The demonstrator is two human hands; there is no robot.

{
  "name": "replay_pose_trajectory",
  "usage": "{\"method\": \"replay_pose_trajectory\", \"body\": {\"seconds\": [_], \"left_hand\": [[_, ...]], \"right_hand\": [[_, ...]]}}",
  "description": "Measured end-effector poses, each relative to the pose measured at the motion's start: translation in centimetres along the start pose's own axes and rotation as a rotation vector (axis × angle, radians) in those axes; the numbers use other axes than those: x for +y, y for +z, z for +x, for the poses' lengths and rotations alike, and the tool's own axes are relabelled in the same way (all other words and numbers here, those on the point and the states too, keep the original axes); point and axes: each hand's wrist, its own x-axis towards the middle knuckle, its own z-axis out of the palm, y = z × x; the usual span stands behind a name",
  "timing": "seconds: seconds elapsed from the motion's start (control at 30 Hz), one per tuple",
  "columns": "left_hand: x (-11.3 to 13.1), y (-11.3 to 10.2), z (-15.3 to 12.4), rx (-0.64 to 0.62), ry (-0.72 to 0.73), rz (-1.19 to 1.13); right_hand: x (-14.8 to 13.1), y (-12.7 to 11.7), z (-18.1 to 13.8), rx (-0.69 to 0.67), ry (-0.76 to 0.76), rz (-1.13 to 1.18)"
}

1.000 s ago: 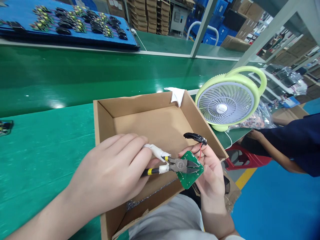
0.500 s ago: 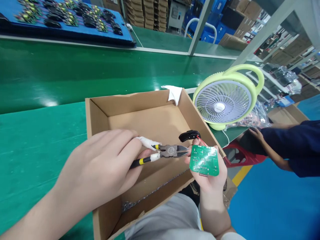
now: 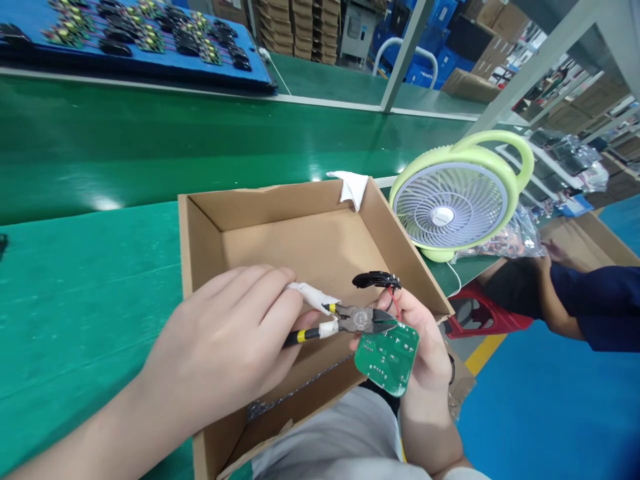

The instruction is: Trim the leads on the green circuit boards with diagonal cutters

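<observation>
Left hand [image 3: 225,340] grip closed on side cutters [image 3: 357,319], tips at circuit board [image 3: 387,357] pinched in right hand [image 3: 427,343] grip; board looks light, stiff, fragile, so hold by edges.

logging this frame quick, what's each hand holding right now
Left hand: closed on the cutters.
Right hand: closed, holding the green circuit board.

Electronics factory: green conveyor belt [image 3: 150,147], circuit-board tray [image 3: 125,40], stacked cartons [image 3: 300,27].
</observation>
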Motion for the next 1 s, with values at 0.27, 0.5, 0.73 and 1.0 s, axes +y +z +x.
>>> {"method": "replay_pose_trajectory", "body": {"seconds": [0.27, 0.5, 0.73, 1.0], "left_hand": [[0.4, 0.4, -0.2, 0.002, -0.006, 0.009], [0.3, 0.1, -0.1, -0.010, 0.016, 0.059], [0.6, 0.4, -0.3, -0.023, 0.010, 0.028], [0.5, 1.1, -0.7, -0.022, -0.014, 0.018]], "right_hand": [[0.2, 0.0, 0.1, 0.002, -0.038, -0.017], [0.2, 0.1, 0.0, -0.004, -0.040, -0.041], [0.3, 0.0, 0.0, -0.002, -0.057, -0.038], [0.4, 0.0, 0.1, -0.022, -0.073, -0.062]]}}
